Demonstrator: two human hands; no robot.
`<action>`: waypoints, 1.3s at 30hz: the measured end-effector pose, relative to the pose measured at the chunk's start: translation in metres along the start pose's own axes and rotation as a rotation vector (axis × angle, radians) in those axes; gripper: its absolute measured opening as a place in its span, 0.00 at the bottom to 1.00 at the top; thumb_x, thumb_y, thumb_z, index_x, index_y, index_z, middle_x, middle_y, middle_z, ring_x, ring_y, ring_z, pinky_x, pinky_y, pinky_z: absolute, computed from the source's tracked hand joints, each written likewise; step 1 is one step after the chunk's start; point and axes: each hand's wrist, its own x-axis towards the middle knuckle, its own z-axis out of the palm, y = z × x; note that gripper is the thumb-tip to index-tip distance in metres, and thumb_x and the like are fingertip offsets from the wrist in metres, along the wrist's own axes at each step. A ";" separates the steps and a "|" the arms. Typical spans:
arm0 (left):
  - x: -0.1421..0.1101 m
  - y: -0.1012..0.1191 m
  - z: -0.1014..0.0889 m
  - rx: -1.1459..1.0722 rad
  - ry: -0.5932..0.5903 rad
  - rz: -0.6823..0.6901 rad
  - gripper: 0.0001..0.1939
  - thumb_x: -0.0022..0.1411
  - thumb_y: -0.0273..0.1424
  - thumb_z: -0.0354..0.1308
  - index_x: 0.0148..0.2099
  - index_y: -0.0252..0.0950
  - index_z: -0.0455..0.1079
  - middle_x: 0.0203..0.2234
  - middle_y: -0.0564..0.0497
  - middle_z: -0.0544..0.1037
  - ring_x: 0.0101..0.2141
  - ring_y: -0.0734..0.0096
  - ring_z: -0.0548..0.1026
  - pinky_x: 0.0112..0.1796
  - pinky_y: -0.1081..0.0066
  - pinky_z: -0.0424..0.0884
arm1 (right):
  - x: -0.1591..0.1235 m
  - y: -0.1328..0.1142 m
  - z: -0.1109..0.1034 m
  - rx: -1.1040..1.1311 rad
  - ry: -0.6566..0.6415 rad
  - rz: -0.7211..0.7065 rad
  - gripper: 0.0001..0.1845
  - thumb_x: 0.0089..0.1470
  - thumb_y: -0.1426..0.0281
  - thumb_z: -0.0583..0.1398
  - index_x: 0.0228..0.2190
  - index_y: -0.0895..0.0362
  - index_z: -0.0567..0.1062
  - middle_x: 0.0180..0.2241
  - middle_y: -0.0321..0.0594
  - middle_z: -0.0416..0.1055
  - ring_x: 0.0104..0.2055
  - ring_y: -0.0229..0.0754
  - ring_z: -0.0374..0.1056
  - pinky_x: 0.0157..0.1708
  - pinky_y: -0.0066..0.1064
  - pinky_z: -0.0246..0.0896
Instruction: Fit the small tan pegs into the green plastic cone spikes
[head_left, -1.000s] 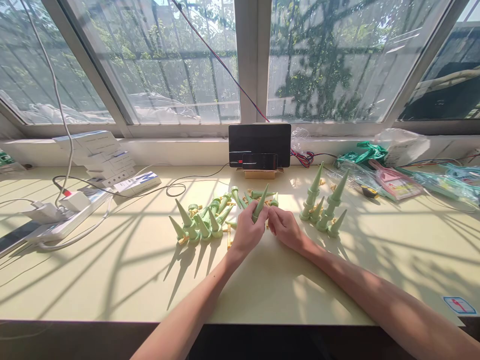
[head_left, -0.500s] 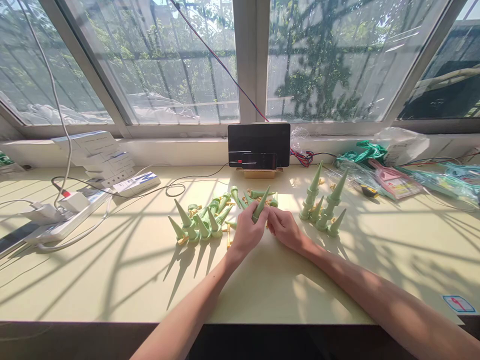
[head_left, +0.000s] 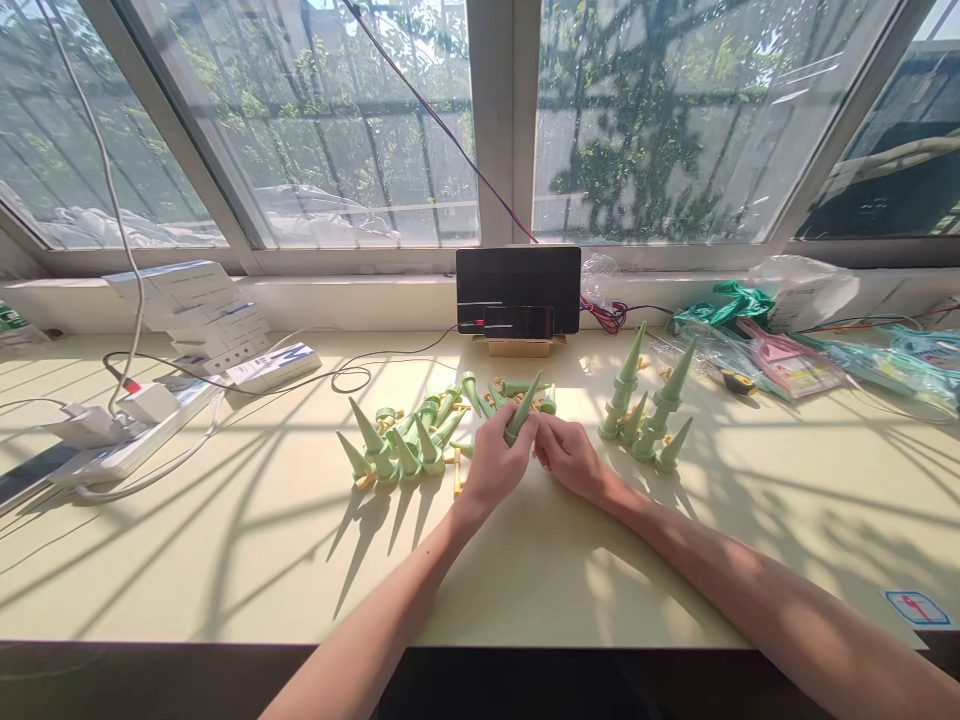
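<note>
My left hand (head_left: 496, 460) is closed around a green cone-shaped watering spike (head_left: 526, 402), its point tilted up and away. Right beside it, my right hand (head_left: 573, 457) has its fingers pressed together against the left; whatever lies between them is hidden. To the left stands a cluster of green spikes (head_left: 408, 456) with small yellow valve pieces among them. More green spike parts (head_left: 525, 387) lie just beyond my hands. On the right, several spikes (head_left: 663, 402) stand upright, some stacked in pairs. A yellow valve piece (head_left: 457, 470) rests near my left wrist.
A black tablet (head_left: 517, 275) with a phone (head_left: 519, 322) before it stands by the window. At the left are white boxes (head_left: 214, 325) and a power strip (head_left: 142, 430) with cables. Plastic bags (head_left: 795, 360) and a yellow-black tape measure (head_left: 738, 381) lie at the right.
</note>
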 end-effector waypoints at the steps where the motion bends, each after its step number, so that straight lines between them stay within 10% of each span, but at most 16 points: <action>1: 0.000 0.000 0.000 0.002 0.000 0.000 0.14 0.66 0.40 0.53 0.30 0.39 0.58 0.16 0.59 0.62 0.19 0.77 0.60 0.24 0.74 0.58 | 0.000 0.000 0.000 0.001 -0.001 0.000 0.27 0.69 0.54 0.47 0.22 0.54 0.63 0.17 0.32 0.60 0.20 0.35 0.56 0.23 0.29 0.52; 39: 0.000 0.003 -0.001 0.024 -0.008 -0.003 0.14 0.66 0.39 0.53 0.30 0.38 0.57 0.17 0.60 0.61 0.20 0.77 0.60 0.25 0.74 0.58 | 0.000 0.005 0.000 -0.013 -0.004 -0.001 0.25 0.69 0.58 0.47 0.22 0.55 0.63 0.17 0.32 0.60 0.20 0.35 0.55 0.23 0.28 0.51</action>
